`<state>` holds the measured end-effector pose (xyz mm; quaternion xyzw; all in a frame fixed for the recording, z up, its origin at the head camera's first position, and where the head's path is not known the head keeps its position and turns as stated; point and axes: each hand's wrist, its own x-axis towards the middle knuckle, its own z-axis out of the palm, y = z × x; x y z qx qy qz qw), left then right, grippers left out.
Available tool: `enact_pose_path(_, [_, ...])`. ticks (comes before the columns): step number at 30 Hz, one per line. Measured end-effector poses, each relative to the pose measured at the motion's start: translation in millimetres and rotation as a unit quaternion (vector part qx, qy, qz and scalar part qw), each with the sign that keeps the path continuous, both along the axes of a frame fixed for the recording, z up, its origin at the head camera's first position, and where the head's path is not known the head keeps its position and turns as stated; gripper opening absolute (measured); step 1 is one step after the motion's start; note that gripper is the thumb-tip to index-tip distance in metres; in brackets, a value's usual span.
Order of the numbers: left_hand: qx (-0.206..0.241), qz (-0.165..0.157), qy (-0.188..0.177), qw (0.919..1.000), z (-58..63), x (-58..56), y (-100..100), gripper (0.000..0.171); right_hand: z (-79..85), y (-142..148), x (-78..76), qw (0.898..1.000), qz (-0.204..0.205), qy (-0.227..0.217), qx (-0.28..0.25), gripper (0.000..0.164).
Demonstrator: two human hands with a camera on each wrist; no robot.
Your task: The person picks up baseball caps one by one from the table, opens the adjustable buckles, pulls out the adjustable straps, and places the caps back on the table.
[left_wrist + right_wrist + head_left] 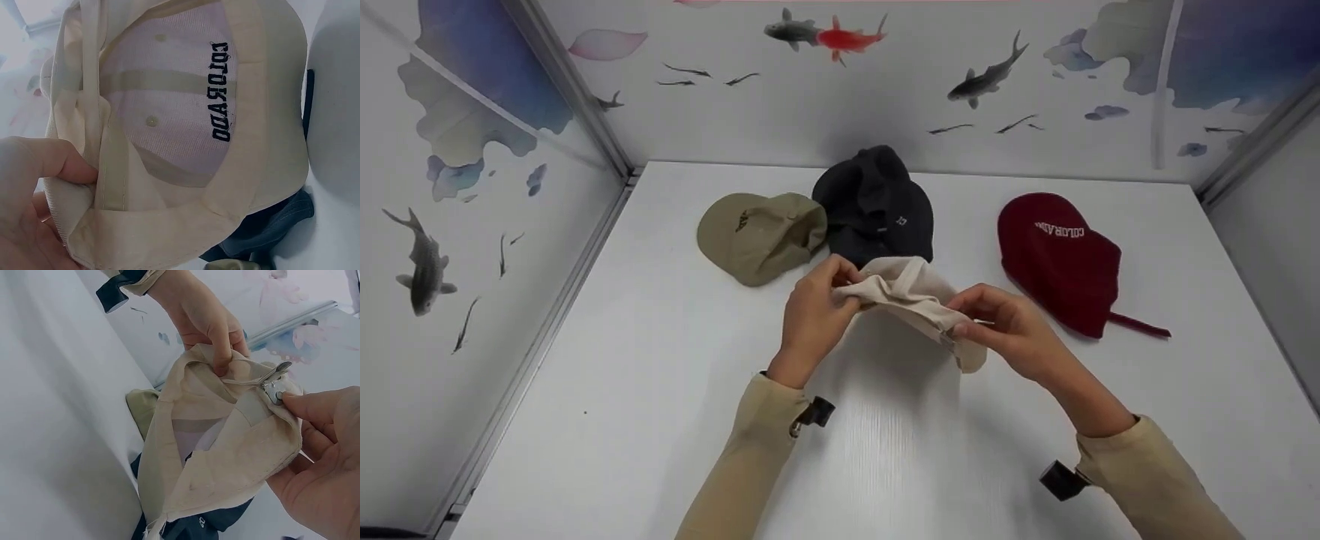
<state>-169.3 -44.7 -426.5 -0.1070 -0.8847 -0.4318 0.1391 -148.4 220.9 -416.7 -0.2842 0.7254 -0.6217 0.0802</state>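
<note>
Both hands hold a cream baseball cap [911,281] above the table. My left hand [817,311] pinches the rim on one side, thumb inside the cap in the left wrist view. On the other side, my right hand [1009,330] grips the back strap, its thumb against the metal buckle [274,391]. The cap's opening faces the left wrist camera, showing the reversed dark lettering [221,93] inside and the brim [284,112]. Just behind it lie a black cap [877,202] and an olive cap [765,232], side by side.
A dark red cap [1061,259] lies at the right with its strap [1140,325] stretched out. The white table [622,450] meets fish-patterned wall panels [885,97] at the back and left. Small black cameras [1063,480] hang at the wrists.
</note>
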Motion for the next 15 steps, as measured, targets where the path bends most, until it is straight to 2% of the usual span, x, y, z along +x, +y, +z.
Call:
enact_pose_path(5, [-0.02,0.009,0.007,0.9997,-1.0,-1.1,1.1,0.018,0.1,4.4,-1.9,0.999,0.053,-0.007,-0.005,0.018])
enact_pose_path(10, [-0.05,0.005,0.039,0.998,1.2,-3.6,-0.6,0.018,3.2,9.1,-5.8,0.994,0.104,-0.03,-0.031,0.024])
enact_pose_path(12, [-0.058,-0.013,0.046,0.9972,3.2,-3.5,-3.4,0.018,4.8,10.6,-7.2,0.993,0.107,-0.031,-0.03,0.027])
enact_pose_path(15, [-0.067,-0.07,0.03,0.9949,8.1,-2.3,-8.7,0.019,6.6,13.0,-8.5,0.995,0.095,-0.026,-0.025,0.027])
